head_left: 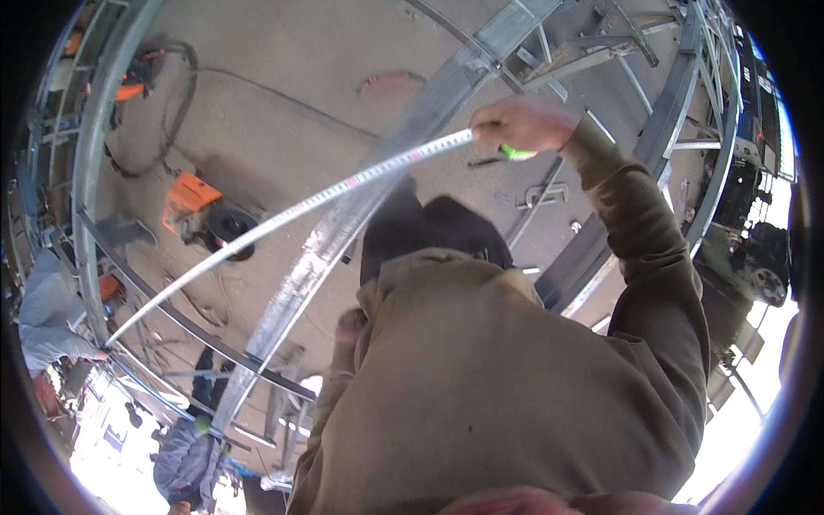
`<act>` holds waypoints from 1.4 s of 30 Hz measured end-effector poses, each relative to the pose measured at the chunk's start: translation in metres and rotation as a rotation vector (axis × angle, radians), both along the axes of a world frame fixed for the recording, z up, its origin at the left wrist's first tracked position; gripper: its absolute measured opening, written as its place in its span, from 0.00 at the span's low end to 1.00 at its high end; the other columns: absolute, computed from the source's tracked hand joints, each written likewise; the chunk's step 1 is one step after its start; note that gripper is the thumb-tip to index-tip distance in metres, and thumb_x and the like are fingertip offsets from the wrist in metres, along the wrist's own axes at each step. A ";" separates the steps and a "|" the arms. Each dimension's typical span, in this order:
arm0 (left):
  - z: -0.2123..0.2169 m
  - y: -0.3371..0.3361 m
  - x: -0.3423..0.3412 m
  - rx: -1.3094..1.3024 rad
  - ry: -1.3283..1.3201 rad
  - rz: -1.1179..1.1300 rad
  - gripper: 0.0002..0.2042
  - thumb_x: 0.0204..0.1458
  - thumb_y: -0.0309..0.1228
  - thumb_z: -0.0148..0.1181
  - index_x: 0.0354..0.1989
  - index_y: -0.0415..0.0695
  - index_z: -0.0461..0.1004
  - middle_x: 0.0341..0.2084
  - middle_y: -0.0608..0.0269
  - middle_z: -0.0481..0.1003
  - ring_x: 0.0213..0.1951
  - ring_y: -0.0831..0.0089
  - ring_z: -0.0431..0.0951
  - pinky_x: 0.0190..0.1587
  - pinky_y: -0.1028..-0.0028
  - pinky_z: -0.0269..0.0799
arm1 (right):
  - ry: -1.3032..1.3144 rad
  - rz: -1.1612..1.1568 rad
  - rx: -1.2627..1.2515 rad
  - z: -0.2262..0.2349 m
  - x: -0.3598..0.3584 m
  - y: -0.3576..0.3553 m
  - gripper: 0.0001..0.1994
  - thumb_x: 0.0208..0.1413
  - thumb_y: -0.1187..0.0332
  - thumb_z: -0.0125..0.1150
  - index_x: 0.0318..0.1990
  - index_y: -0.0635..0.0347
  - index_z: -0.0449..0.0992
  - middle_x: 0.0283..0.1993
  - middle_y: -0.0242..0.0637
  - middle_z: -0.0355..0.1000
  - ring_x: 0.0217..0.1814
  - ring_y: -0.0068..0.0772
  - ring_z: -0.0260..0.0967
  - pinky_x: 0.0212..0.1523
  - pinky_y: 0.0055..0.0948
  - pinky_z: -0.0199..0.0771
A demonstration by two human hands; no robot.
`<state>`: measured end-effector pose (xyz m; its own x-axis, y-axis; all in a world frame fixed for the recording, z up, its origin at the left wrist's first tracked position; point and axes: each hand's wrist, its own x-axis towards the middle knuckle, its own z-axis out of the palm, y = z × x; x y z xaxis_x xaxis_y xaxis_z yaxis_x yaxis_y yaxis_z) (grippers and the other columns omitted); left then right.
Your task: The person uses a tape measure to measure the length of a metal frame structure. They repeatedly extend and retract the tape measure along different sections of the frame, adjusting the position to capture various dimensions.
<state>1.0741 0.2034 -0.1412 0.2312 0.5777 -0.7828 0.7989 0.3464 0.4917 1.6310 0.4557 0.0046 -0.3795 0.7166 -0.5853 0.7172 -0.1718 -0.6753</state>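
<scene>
My right hand is stretched out to the upper right, closed around a tape measure whose bright green part shows under the fingers. From it the pale tape blade runs in a long bow to the far left. There its end meets a hand of another person in a light grey sleeve. The blade passes over a shiny square metal beam lying diagonally in front of me. Near my left side, my left hand hangs low, small and blurred, so its fingers are hard to make out.
An orange machine with a dark reel stands on the floor at left. A black cable loops behind it. Curved metal frames rise at left, and more metal frames stand at right. Someone in dark grey clothes is at lower left.
</scene>
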 end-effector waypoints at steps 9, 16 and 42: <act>0.086 0.197 0.288 0.657 -0.301 0.072 0.09 0.58 0.29 0.67 0.45 0.42 0.83 0.44 0.51 0.82 0.49 0.51 0.81 0.55 0.58 0.76 | -0.163 0.030 -0.029 -0.047 0.130 0.053 0.17 0.72 0.55 0.55 0.43 0.62 0.79 0.32 0.47 0.76 0.35 0.50 0.75 0.38 0.45 0.71; 0.035 0.258 0.395 0.655 -0.014 0.368 0.22 0.59 0.45 0.69 0.50 0.37 0.84 0.47 0.47 0.82 0.53 0.48 0.79 0.59 0.55 0.73 | -0.037 0.161 0.039 -0.089 0.163 0.090 0.17 0.74 0.58 0.54 0.43 0.63 0.80 0.30 0.38 0.78 0.33 0.37 0.76 0.39 0.36 0.75; 0.032 0.294 0.437 0.121 -0.244 1.284 0.12 0.60 0.32 0.73 0.41 0.34 0.84 0.34 0.62 0.83 0.37 0.77 0.78 0.44 0.77 0.70 | 0.093 0.255 -0.186 -0.119 0.165 0.120 0.16 0.74 0.59 0.54 0.42 0.64 0.81 0.29 0.35 0.79 0.33 0.33 0.77 0.40 0.34 0.75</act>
<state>1.5111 0.4973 -0.1093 -0.4051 0.5542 -0.7271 -0.1786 0.7320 0.6575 1.7963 0.5761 -0.1139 -0.5909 0.4756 -0.6516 0.6896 -0.1214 -0.7139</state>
